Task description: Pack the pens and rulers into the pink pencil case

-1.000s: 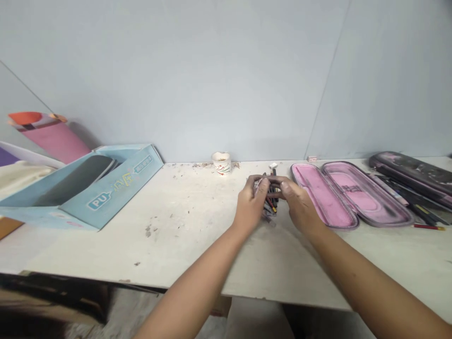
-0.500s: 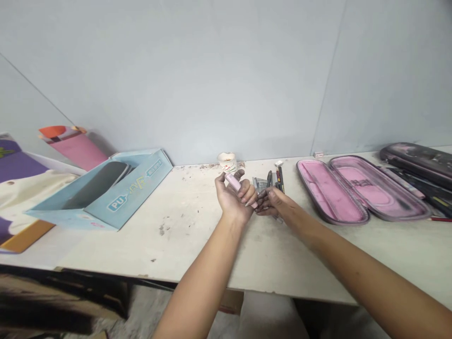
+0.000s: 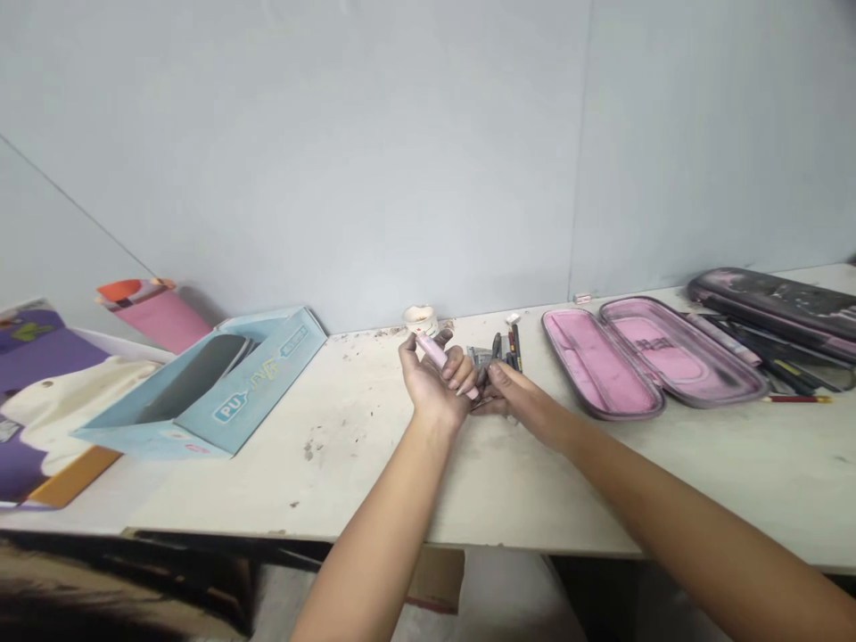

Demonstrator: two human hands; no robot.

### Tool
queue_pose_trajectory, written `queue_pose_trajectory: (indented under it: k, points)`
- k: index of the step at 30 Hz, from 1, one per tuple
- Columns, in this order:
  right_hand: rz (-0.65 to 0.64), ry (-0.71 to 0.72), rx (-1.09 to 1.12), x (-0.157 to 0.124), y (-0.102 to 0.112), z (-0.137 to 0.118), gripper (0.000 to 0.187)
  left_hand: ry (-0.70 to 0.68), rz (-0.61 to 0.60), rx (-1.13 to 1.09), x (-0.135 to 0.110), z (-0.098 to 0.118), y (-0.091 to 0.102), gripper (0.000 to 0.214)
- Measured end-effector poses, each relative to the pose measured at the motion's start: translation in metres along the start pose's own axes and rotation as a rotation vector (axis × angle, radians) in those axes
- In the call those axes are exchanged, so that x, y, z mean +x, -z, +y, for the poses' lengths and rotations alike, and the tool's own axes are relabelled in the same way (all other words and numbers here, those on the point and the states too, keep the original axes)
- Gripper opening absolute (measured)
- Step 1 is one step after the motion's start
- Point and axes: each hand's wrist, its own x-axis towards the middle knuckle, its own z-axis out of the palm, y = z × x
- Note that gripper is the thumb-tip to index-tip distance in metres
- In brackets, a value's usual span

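My left hand (image 3: 434, 383) is raised palm up over the white table (image 3: 374, 464), fingers curled around a pale pink pen (image 3: 441, 361) that lies across the palm. My right hand (image 3: 512, 397) rests low on the table just right of it, fingertips pinched at the lower end of that pink pen beside a small pile of dark pencils and pens (image 3: 501, 352). What the right fingers hold, if anything else, is hidden. An open pink pencil case (image 3: 642, 357) lies empty to the right of the pile.
A small paper cup (image 3: 420, 318) stands against the grey wall. A light blue cardboard box (image 3: 214, 379) lies on its side at left, with purple and pink packaging beyond. A dark pencil case (image 3: 776, 299) and loose pencils (image 3: 782, 374) sit at far right.
Both hands were together on the pencil bundle; my left hand has since lifted away palm up with the pink pen, and the other pencils now lie on the table. The view shifted right.
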Motion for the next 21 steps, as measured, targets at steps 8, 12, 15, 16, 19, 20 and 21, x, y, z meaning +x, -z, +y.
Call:
queue_pose_trajectory:
  k: [8, 12, 15, 16, 19, 20, 21]
  points:
    - [0.095, 0.086, 0.035, -0.019, 0.024, -0.035, 0.044, 0.025, -0.042, 0.059, 0.004, -0.028, -0.055, 0.038]
    - [0.162, 0.122, 0.033, -0.037, 0.055, -0.053, 0.042, 0.083, -0.083, 0.072, 0.015, -0.058, -0.083, 0.036]
    - [0.235, 0.147, -0.037, -0.053, 0.08, -0.062, 0.04, 0.144, -0.099, 0.077, 0.023, -0.085, -0.103, 0.035]
    - [0.269, 0.158, -0.098, -0.059, 0.089, -0.065, 0.038, 0.162, -0.103, 0.079, 0.026, -0.094, -0.109, 0.036]
    - [0.408, 0.173, -0.35, -0.075, 0.114, -0.069, 0.034, 0.189, -0.121, 0.099, 0.034, -0.124, -0.125, 0.035]
    - [0.457, 0.171, -0.426, -0.081, 0.122, -0.07, 0.033, 0.193, -0.128, 0.115, 0.037, -0.134, -0.13, 0.035]
    - [0.502, 0.17, -0.487, -0.086, 0.13, -0.071, 0.031, 0.196, -0.13, 0.139, 0.04, -0.144, -0.133, 0.035]
